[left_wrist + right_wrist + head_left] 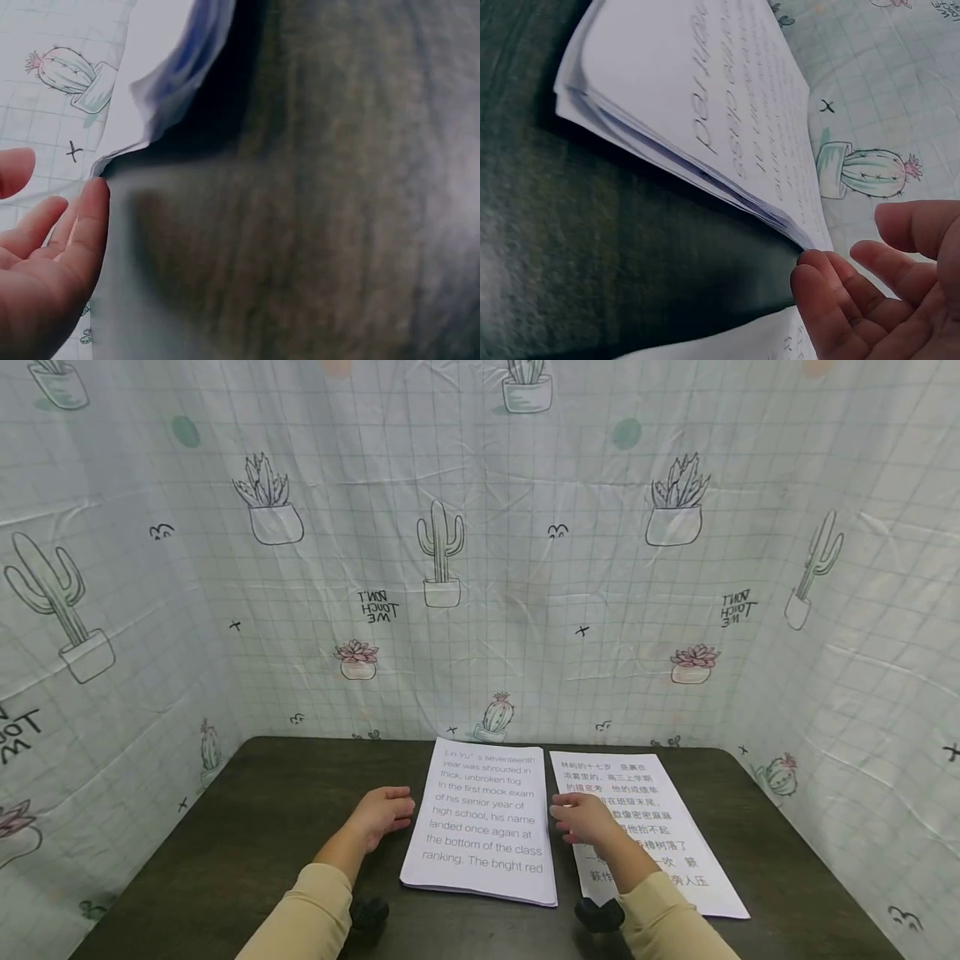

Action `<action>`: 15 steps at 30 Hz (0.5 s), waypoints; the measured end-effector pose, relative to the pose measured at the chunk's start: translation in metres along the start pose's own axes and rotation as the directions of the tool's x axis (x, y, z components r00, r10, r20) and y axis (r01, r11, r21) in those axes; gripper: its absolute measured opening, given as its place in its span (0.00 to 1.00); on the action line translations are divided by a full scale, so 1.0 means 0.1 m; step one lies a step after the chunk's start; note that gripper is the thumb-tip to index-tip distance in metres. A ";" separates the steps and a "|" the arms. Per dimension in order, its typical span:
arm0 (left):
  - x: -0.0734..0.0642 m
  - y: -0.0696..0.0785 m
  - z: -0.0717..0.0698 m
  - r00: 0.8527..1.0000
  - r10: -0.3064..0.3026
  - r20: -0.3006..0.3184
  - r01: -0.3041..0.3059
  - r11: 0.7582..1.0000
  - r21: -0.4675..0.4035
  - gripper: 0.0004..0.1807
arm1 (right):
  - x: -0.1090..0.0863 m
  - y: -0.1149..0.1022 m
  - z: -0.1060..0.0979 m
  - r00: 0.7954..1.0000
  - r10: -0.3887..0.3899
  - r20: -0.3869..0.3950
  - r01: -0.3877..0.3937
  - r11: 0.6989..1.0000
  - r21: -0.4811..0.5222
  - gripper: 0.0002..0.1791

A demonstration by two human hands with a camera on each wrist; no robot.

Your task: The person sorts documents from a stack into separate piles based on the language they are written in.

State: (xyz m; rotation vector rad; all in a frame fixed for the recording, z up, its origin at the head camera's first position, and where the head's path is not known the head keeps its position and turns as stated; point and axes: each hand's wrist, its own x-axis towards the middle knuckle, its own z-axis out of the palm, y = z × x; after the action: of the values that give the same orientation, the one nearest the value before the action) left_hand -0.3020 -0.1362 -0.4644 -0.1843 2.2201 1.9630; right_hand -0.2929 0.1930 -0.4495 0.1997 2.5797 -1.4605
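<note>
A stack of white paper printed with large English text lies on the dark table between my two hands. My left hand is just off its left edge, fingers loosely bent and holding nothing. In the left wrist view, a fingertip of the left hand is right at the stack's edge. My right hand hovers over the left part of a second white sheet with Chinese text, partly hiding it. The right wrist view shows the right hand relaxed, fingertips near the uneven, layered edge of the English stack.
The dark wooden table reaches back to a pale grid curtain with cactus drawings, which also hangs along both sides. Black devices sit at the left wrist and the right wrist. A narrow strip of table separates the papers.
</note>
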 end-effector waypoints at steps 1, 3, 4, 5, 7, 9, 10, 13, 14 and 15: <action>0.00 -0.01 0.00 1.000 -0.009 -0.002 0.009 1.000 0.006 0.25 | 0.00 0.00 0.01 1.000 0.012 0.000 -0.012 1.000 -0.002 0.23; 0.00 -0.03 0.01 1.000 -0.024 -0.001 0.024 1.000 0.019 0.25 | 0.00 0.01 0.03 1.000 0.027 0.003 -0.027 1.000 -0.008 0.23; -0.01 -0.04 0.01 1.000 -0.031 -0.001 0.031 0.999 0.022 0.26 | -0.01 0.01 0.04 0.999 0.033 0.005 -0.033 0.999 -0.006 0.23; -0.01 -0.05 0.02 0.999 -0.035 0.000 0.035 0.999 0.026 0.26 | -0.02 0.01 0.05 0.999 0.037 0.006 -0.036 0.999 -0.005 0.23; -0.02 -0.06 0.02 0.999 -0.038 0.003 0.038 0.998 0.041 0.26 | -0.04 0.01 0.08 0.999 0.037 0.012 -0.037 0.999 0.001 0.24; -0.03 -0.06 0.03 0.999 -0.039 -0.001 0.039 0.997 0.064 0.25 | -0.07 0.01 0.09 0.999 0.038 0.020 -0.038 0.999 0.008 0.24; -0.04 -0.07 0.04 0.999 -0.040 -0.006 0.040 0.996 0.076 0.25 | -0.08 0.01 0.10 0.999 0.043 0.021 -0.043 0.999 0.009 0.24; -0.07 -0.06 0.05 0.999 -0.043 -0.019 0.045 0.990 0.131 0.25 | -0.10 0.02 0.12 0.998 0.057 0.027 -0.057 0.998 0.013 0.24; -0.08 -0.06 0.05 0.999 -0.044 -0.023 0.047 0.988 0.145 0.24 | -0.11 0.02 0.13 0.998 0.060 0.031 -0.060 0.998 0.013 0.24; -0.09 -0.06 0.06 0.999 -0.044 -0.026 0.048 0.986 0.158 0.24 | -0.11 0.02 0.14 0.997 0.064 0.034 -0.064 0.998 0.014 0.25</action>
State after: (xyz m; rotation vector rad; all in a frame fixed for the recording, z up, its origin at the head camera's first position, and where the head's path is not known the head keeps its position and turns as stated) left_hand -0.2916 -0.1312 -0.4689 -0.2347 2.3512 1.7589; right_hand -0.2804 0.1819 -0.4555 0.2556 2.5127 -1.4492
